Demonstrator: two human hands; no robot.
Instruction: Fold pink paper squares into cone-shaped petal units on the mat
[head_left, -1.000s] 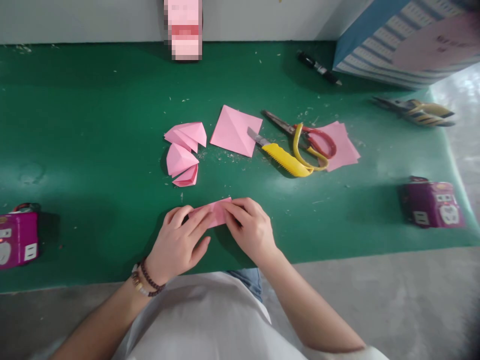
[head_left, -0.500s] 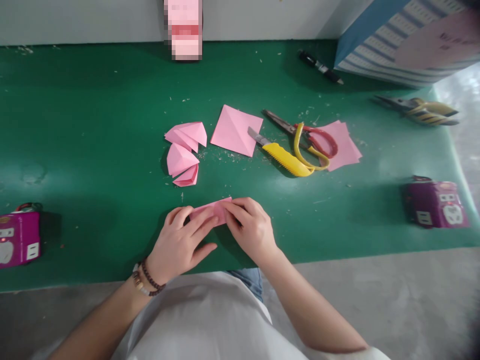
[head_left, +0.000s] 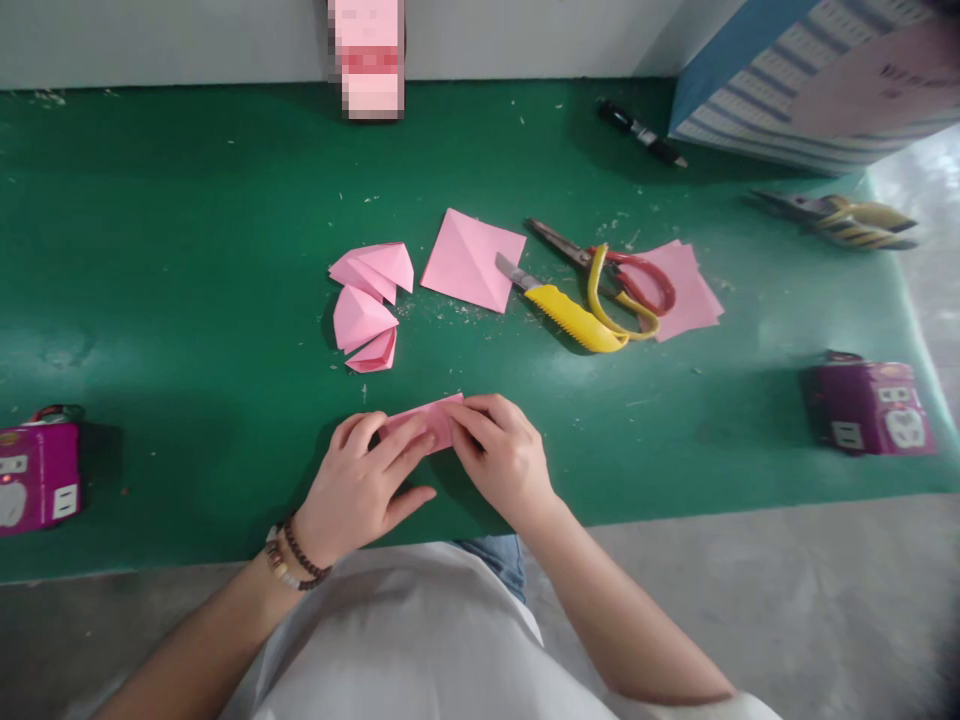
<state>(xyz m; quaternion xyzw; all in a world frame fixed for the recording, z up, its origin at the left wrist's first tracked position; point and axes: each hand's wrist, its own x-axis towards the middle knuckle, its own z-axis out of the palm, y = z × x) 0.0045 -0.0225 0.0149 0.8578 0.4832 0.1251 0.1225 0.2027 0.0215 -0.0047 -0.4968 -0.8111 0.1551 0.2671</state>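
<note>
A narrow folded strip of pink paper [head_left: 442, 427] lies at the near edge of the green tabletop [head_left: 225, 220], in front of my body and between my two hands. My left hand [head_left: 365, 478] rests palm down, fingers spread loosely over the strip's left part, thumb standing apart; it presses on the paper without closing around it. My right hand [head_left: 504, 452] is drawn in, index finger and thumb nearly together at the strip's right end, pinching it. Dark beaded bracelets [head_left: 298, 560] circle my left wrist.

Just beyond, three folded pink pieces [head_left: 364, 317] sit in a cluster, beside a creased pink square [head_left: 474, 262]. The blade of a yellow-handled utility knife [head_left: 574, 318] overlaps the square's right corner, while red-and-yellow-handled scissors [head_left: 651, 278] lie partly across a pile of pink sheets [head_left: 690, 290]. Farther out are a black pen [head_left: 641, 134], pliers [head_left: 847, 217] with yellow grips and a striped blue-and-white box [head_left: 750, 95]. Purple devices occupy both flanks, one far left [head_left: 37, 477], one far right [head_left: 874, 407].
</note>
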